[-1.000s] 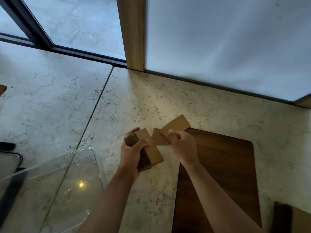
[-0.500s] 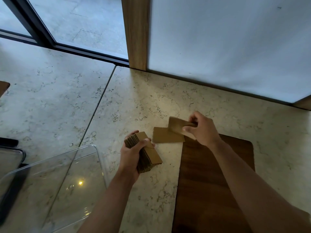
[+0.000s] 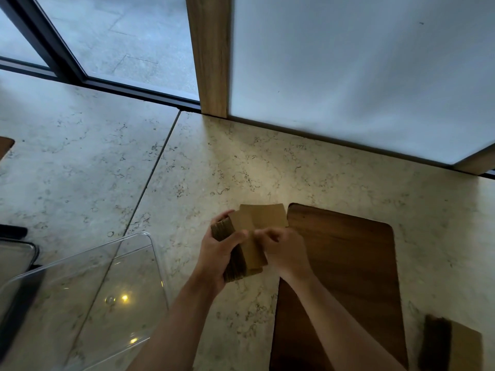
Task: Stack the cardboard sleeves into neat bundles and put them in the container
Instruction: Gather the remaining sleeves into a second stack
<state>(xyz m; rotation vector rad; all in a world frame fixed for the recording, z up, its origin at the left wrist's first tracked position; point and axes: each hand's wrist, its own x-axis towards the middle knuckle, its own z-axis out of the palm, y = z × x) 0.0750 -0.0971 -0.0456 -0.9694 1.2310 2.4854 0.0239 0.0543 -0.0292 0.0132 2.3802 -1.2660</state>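
My left hand (image 3: 217, 251) grips a thick bundle of brown cardboard sleeves (image 3: 245, 243) held just above the marble counter. My right hand (image 3: 285, 251) presses against the bundle's right side, fingers curled on the top sleeve. One loose flat sleeve (image 3: 267, 215) lies on the counter right behind the bundle, at the left edge of the wooden board. The clear plastic container (image 3: 88, 295) stands at the lower left, a short way left of my left hand. Another stack of sleeves (image 3: 455, 344) sits at the bottom right corner.
A dark wooden board (image 3: 348, 277) lies on the counter to the right of my hands. A frosted panel and a wooden post (image 3: 211, 54) close off the back. A dark tray edge (image 3: 16, 253) shows at the far left.
My right hand lifted one loose sleeve off the counter, carried it left and laid it onto the bundle in my left hand. One sleeve stays on the counter.
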